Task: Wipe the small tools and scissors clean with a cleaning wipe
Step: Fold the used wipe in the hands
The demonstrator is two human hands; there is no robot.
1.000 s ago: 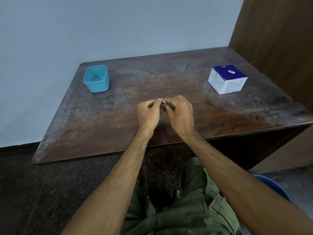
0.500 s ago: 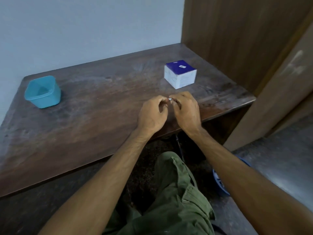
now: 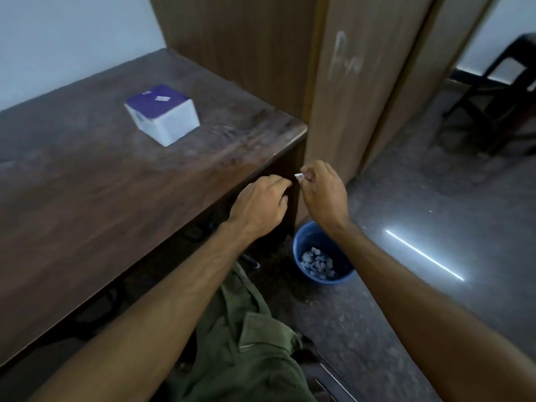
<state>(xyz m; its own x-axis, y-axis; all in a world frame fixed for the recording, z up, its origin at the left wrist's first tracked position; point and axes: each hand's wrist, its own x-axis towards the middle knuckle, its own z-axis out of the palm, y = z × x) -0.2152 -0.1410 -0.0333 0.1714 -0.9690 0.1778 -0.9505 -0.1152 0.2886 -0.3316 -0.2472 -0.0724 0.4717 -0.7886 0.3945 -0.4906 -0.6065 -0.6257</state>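
Right hand (image 3: 323, 192) pinched shut around a small pale scrap (image 3: 298, 176), too small and blurred to identify; thumb and forefinger closed on it, remaining fingers curled loosely behind. Raised past the corner of the tabletop (image 3: 174, 181), above and beyond the blue bucket (image 3: 301, 250) on the floor, wrist bent slightly inward, forearm stretched out from the lower right.

Left hand (image 3: 261, 206) just beside it, apart from the scrap, fingers bent and drawn together, palm down, hovering over the edge of the tabletop near the same corner. Whether anything sits inside those curled fingers: cannot tell. Forearm extended from the lower left, over green trousers (image 3: 249, 338).

White box with purple top (image 3: 162, 114) resting on the tabletop, well back from the corner and apart from both hands. Heap of small grey-blue pieces (image 3: 317, 262) lying in the bottom of the bucket, below the right wrist.
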